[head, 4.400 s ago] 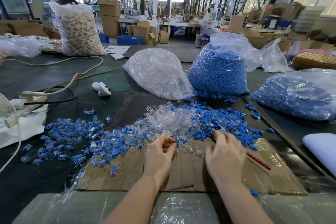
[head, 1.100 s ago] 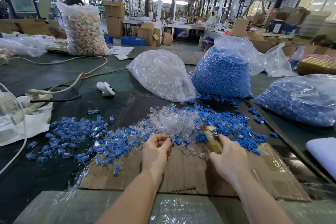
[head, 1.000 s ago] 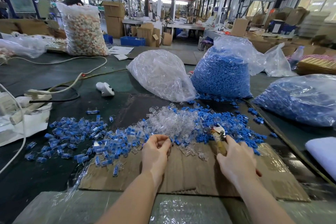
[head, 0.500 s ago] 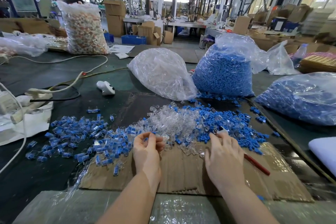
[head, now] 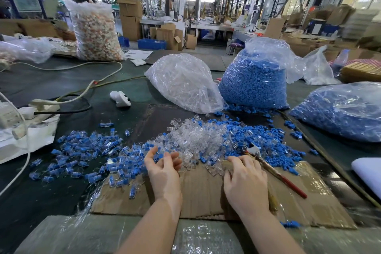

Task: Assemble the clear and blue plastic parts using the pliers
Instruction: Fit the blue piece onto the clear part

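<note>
Two hands at lower centre: left hand (head: 164, 168) loosely open over parts; right hand (head: 245, 181) curled, grip unclear, beside one pliers (head: 268, 166). Three blue-part bags (head: 255, 82) upper right.

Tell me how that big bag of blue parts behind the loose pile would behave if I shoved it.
The bag of blue parts looks packed full, so probably heavy and slow to slide. Its thin plastic film would likely dent and slump rather than move as a block. Blue pieces already lie spilled along its base, so a shove may shed more.
</note>
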{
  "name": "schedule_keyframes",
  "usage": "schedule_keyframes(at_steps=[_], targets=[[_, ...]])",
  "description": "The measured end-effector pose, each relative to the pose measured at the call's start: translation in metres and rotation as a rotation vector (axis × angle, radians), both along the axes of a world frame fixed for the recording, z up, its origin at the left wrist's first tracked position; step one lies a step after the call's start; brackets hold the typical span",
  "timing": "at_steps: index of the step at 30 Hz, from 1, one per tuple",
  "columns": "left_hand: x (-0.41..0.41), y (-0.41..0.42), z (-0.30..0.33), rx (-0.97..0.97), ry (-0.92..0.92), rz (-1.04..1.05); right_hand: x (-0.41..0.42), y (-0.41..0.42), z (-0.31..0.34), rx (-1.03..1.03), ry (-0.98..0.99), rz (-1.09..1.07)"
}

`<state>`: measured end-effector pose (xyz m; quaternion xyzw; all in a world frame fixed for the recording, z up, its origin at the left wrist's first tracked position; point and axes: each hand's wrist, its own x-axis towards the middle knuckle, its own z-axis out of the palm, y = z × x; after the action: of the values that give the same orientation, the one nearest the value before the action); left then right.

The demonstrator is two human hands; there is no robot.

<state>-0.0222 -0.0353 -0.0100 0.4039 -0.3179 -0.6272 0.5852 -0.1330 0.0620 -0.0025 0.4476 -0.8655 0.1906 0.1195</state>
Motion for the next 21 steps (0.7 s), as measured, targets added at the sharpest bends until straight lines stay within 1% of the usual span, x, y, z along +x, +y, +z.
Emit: schedule_keyframes(at_steps=[2, 7, 12, 17, 21], targets=[[-0.001, 0.003, -0.002, -0.069, -0.119, -0.041, -0.001, 0.002, -0.002, -0.024, -0.012, -0.011], [-0.004, 0.012, 0.0, -0.278, -0.396, -0.171, -0.003, 0.003, -0.008, -0.082, -0.082, 0.074], [-0.006, 0.015, 0.0, -0.472, -0.641, -0.354, -0.002, -0.003, -0.003, -0.169, -0.177, 0.127], [-0.009, 0.016, -0.004, -0.571, -0.76, -0.481, 0.005, -0.01, 0.004, -0.227, -0.318, 0.228], [-0.009, 0.014, -0.005, -0.514, -0.729, -0.437, 0.004, -0.011, 0.005, -0.229, -0.428, 0.283]])
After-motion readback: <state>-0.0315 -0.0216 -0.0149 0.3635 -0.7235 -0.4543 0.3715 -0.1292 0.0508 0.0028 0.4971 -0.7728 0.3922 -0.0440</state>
